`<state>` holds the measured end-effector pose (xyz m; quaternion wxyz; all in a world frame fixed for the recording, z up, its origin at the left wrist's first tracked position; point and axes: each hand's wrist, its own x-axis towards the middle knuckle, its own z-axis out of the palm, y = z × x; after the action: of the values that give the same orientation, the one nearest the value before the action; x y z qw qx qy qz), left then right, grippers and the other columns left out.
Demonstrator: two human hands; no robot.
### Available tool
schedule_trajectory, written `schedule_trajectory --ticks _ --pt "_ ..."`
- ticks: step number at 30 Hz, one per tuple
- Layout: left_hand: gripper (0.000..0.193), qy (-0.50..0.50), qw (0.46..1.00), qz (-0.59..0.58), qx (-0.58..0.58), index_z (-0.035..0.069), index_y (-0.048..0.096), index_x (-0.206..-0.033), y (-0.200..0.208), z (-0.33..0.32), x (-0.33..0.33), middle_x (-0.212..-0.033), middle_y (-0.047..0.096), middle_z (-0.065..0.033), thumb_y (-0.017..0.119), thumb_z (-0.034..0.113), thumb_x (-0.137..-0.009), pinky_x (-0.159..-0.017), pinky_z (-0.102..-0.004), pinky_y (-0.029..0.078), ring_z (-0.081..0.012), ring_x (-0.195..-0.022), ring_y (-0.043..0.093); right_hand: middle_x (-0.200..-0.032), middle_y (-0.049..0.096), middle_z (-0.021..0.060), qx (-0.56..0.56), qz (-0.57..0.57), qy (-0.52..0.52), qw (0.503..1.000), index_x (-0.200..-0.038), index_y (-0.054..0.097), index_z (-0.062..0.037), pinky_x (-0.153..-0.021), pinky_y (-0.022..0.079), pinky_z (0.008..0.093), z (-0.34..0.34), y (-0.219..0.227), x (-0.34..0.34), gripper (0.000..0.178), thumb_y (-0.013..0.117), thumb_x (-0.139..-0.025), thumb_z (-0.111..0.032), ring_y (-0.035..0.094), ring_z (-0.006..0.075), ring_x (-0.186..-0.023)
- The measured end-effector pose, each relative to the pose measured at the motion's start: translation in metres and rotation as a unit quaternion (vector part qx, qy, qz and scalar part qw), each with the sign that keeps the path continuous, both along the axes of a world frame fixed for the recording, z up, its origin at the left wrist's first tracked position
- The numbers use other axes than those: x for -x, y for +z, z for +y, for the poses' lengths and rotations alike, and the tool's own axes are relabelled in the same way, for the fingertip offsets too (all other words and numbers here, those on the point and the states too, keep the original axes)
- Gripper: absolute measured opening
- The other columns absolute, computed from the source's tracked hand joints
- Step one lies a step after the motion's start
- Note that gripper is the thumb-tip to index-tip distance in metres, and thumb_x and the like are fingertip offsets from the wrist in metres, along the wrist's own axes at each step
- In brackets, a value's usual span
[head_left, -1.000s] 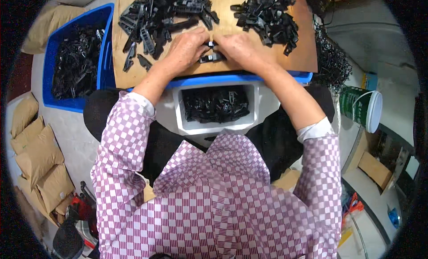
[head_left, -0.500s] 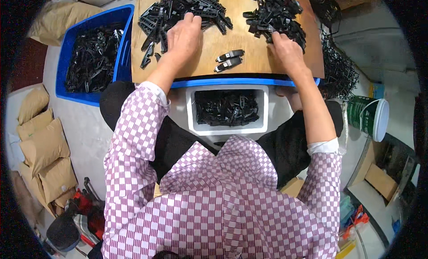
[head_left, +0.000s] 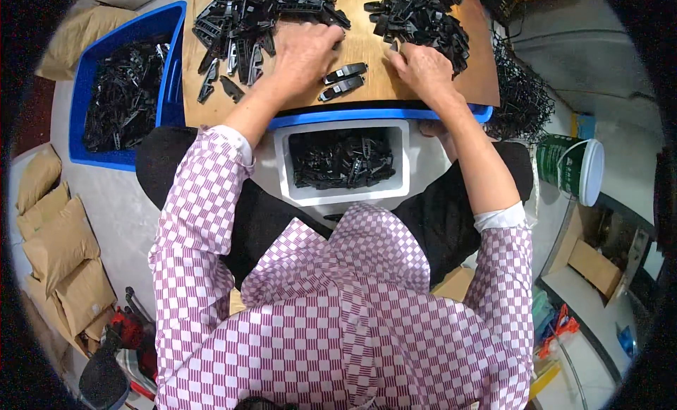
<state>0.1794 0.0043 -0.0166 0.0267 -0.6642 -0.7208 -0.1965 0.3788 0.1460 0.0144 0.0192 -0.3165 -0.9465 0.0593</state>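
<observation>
**Both hands hanging out over a wooden board (head_left: 360,39)**

So, closest in, a checkered smock (head_left: 282,339) is filling the near side of the board. A white box (head_left: 345,195) is sitting just below the board's near edge, holding loose black parts (head_left: 342,163). Off to the board's right, a green bucket (head_left: 564,163) is sitting; along its left side, a blue bin (head_left: 77,113) is holding more dark pieces (head_left: 123,99).

On the board, two black clips (head_left: 345,73) are lying side by side near the near edge, about mid-width. The right hand (head_left: 422,70) is resting right of the board's middle, by the near edge of the right pile (head_left: 423,22), fingers bent; can't tell if it's pinching anything. The left hand (head_left: 305,56) is resting left of the board's middle, beside the left pile (head_left: 254,22), fingers curled, grip hidden, so no idea there either. Both piles are covering the board's far part.
</observation>
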Motion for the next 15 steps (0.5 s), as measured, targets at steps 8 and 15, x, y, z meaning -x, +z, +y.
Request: schedule_trajectory --ticks 8,15 --pt "0.025 -0.001 0.949 -0.313 0.044 0.007 0.058 -0.108 -0.008 0.011 -0.014 -0.094 0.063 -0.0144 0.063 0.020 -0.088 -0.083 -0.0434 0.048 -0.0345 -0.098 0.060 -0.095 0.062 0.0121 0.002 0.104 0.154 0.983 -0.107 0.060 -0.0095 -0.073 0.051 0.0428 0.020 0.011 -0.008 0.021 0.060 -0.090 -0.020 0.063 0.0342 -0.089" --pt "0.027 0.001 0.995 -0.082 -0.055 0.007 0.060 -0.108 -0.024 0.012 -0.014 -0.100 0.059 -0.0130 0.064 0.025 -0.088 -0.082 -0.0431 0.047 -0.0326 -0.096 0.058 -0.100 0.058 0.0082 -0.063 0.017 0.247 0.967 -0.108 0.059 -0.0112 -0.077 0.051 0.0386 0.029 0.003 0.002 0.025 0.065 -0.084 -0.014 0.061 0.0279 -0.098"
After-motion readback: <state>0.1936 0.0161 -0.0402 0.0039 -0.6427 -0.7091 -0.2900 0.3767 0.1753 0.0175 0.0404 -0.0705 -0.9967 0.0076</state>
